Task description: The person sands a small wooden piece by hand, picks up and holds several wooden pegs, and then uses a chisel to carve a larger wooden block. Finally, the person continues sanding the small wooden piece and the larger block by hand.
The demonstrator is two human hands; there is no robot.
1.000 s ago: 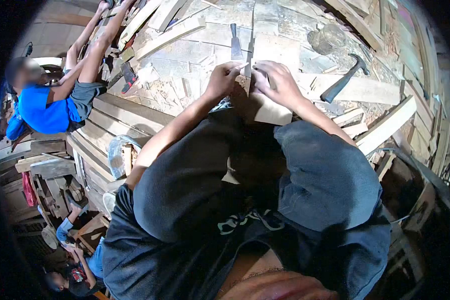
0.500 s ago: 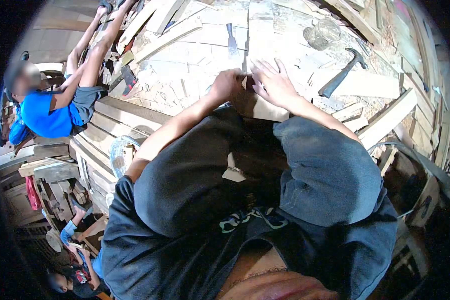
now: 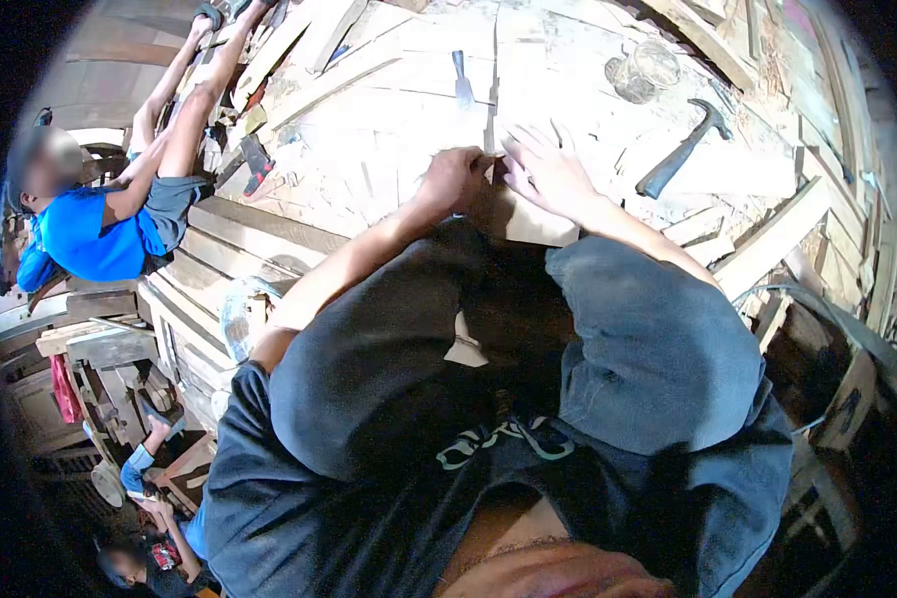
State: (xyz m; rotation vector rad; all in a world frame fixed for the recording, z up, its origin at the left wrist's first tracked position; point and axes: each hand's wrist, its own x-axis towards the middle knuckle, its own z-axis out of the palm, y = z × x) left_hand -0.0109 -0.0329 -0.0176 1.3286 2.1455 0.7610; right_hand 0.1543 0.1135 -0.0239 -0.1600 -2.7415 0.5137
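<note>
Beyond my knees, a wooden board extends away from me under both hands. My left hand is closed at the board's left edge, fingers pinched on something I cannot make out. Just right of it, my right hand lies on the board with its fingers spread. A flat chisel-like tool lies ahead of my left hand. To the right of my right hand rests a claw hammer.
A round container stands at the back right. Loose wood pieces lie at the right. A person in blue sits at the left, beside wooden planks. Another person is at lower left.
My left hand has shifted slightly to the right and down. My right hand has stayed nearly in place. The person at lower left has moved their arms slightly.
</note>
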